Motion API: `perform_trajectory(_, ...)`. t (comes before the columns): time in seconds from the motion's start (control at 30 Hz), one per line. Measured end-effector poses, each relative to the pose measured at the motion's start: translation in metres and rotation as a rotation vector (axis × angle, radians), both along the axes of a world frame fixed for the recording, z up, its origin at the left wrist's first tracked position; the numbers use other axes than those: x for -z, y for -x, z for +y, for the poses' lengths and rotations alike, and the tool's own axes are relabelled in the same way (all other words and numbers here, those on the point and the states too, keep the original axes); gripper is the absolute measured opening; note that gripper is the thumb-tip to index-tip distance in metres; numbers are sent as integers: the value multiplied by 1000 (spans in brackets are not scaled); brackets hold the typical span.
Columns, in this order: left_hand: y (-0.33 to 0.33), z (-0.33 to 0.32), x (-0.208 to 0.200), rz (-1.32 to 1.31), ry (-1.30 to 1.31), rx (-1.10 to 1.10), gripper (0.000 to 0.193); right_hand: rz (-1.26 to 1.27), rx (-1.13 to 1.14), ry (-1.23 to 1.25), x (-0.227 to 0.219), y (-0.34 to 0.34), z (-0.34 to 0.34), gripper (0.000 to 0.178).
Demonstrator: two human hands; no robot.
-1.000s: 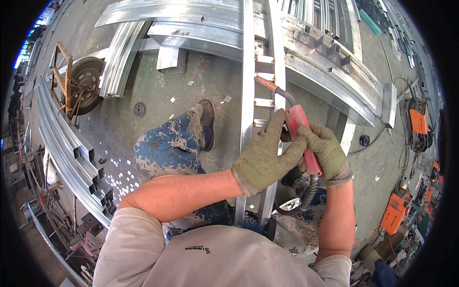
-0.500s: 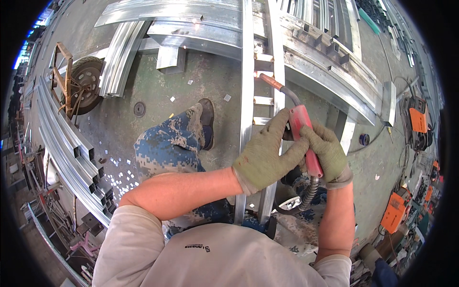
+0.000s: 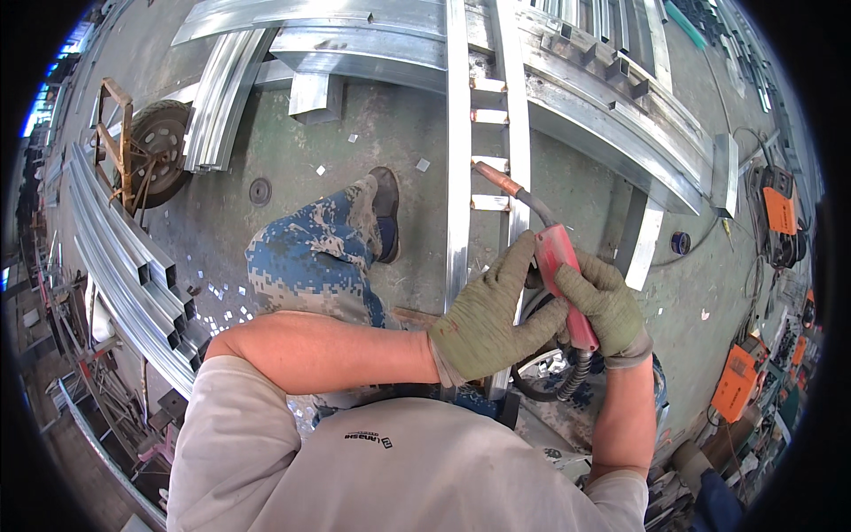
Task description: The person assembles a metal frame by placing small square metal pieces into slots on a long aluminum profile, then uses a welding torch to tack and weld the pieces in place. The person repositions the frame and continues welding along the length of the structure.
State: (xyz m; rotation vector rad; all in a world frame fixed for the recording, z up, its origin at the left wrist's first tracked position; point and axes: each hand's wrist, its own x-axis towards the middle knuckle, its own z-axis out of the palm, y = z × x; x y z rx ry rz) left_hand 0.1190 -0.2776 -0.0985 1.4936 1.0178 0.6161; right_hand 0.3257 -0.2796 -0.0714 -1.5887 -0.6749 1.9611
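Gloved hands (image 3: pixel 496 324) (image 3: pixel 603 306) gripping red welding torch (image 3: pixel 560 275), steel frame (image 3: pixel 483 133)

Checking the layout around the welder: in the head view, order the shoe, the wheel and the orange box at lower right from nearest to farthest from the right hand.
From the right hand:
1. Orange box, lower right.
2. Shoe, up and left.
3. Wheel, far left.
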Motion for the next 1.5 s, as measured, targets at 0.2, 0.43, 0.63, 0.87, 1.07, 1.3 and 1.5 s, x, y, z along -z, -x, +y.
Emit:
perform_trajectory(0.2,0,1,8,-1,-5,-7,76,39,-5,-25,10,1,2,49)
perform_trajectory(0.43,-1,2,8,-28,3,-35,75,34,-17,-14,5,4,6,49)
perform_trajectory(0.63,-2,5,1,-40,68,-36,75,67,-19,-32,9,3,7,48)
perform_trajectory(0.87,-1,3,7,-21,47,-15,76,76,22,-4,12,1,4,47)
perform_trajectory(1.07,0,2,-2,36,6,8,76,60,-14,-29,11,-4,-2,49)
perform_trajectory(1.3,-4,1,5,-12,33,-50,80,78,-40,-17,9,-2,4,52)
perform_trajectory(1.5,-2,1,5,0,10,-42,77,75,-41,-15,11,-4,3,50)
